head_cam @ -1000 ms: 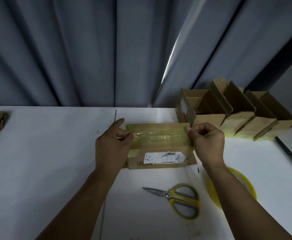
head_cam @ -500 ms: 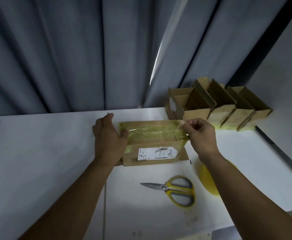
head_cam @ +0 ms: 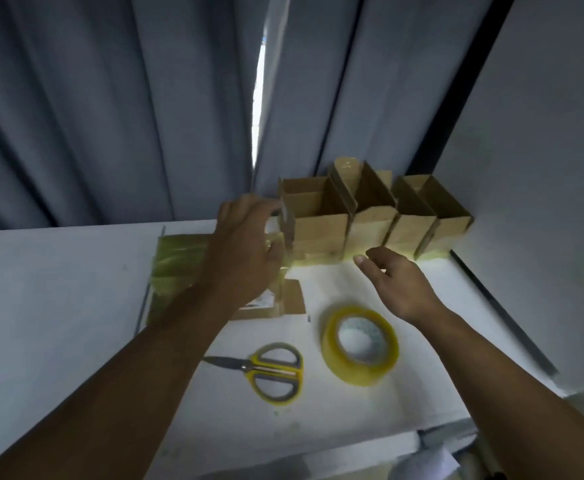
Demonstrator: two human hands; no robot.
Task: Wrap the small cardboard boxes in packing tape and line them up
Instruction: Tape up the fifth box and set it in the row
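Grey-blue curtains (head_cam: 110, 116) hung in deep, soft pleats behind a smooth white counter (head_cam: 58, 306), with a thin bright gap between two panels. At the back right of the counter stood a row of small cardboard boxes (head_cam: 370, 230), plain brown, open-topped with their flaps upright, pressed side by side and set at a slant, glossy yellowish tape showing along their bases. To the left of that row, touching or nearly touching its first box, lay the taped box (head_cam: 176, 261), a low brown oblong sheathed in wrinkled, shiny yellow-tinted film, a white label and a loose flap showing at its near right corner. The left hand (head_cam: 245, 244) lay over the right end of this box, fingers bent across the far edge and thumb on the near side; blur hid whether it truly gripped. The right hand (head_cam: 398, 285) hovered loose and empty, fingers relaxed, just in front of the row and apart from the taped box. Nearer lay a thick ring of clear yellow packing tape (head_cam: 328, 344), flat, and left of it yellow-and-grey-handled scissors (head_cam: 273, 370), blades closed.
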